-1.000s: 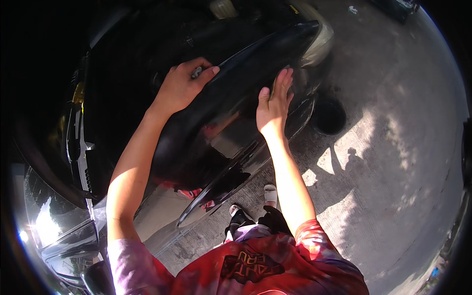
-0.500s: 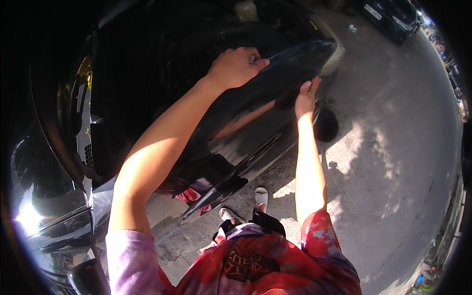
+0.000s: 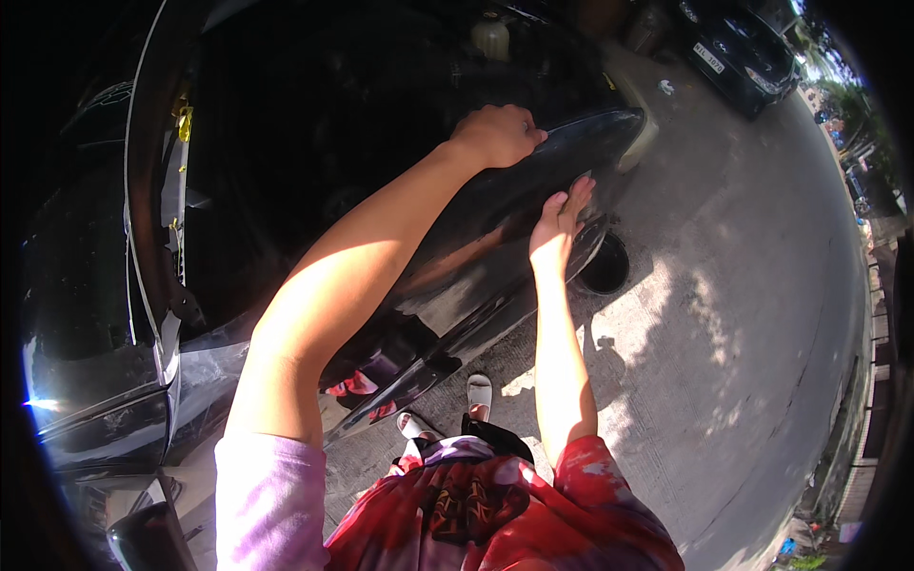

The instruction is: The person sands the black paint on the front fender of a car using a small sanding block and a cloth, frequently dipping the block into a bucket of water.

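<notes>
Upper centre: your left grip (image 3: 500, 136) curled, contents unclear; right grip (image 3: 560, 225) flattened; glossy car panel (image 3: 598, 139) could cause slipping.

Sunlight dapples the shadowed pavement (image 3: 762, 314), and fisheye distortion bends the edges.

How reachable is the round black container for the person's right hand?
Probably not without bending: the right hand is up by the glossy black car panel, and the container sits on the ground.
</notes>
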Motion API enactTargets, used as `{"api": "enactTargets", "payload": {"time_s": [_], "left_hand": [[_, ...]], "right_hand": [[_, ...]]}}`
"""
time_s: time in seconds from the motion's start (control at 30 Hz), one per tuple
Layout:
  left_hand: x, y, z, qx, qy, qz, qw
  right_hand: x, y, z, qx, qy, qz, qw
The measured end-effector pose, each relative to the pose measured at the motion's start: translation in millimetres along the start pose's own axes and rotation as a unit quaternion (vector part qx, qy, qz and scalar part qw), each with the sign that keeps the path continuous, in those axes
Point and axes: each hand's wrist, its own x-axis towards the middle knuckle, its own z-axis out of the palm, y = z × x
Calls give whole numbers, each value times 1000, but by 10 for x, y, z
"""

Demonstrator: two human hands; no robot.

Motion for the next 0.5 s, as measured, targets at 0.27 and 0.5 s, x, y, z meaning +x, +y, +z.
{"api": "enactTargets", "payload": {"time_s": [0.27,0.5], "left_hand": [[-130,143,-448,-51,32,-33,998],[-47,-174,-524,-2,177,-81,981]], "right_hand": [[230,-183,-275,-63,-11,-90,994],[-603,-598,103,-101,-86,-211,968]]}}
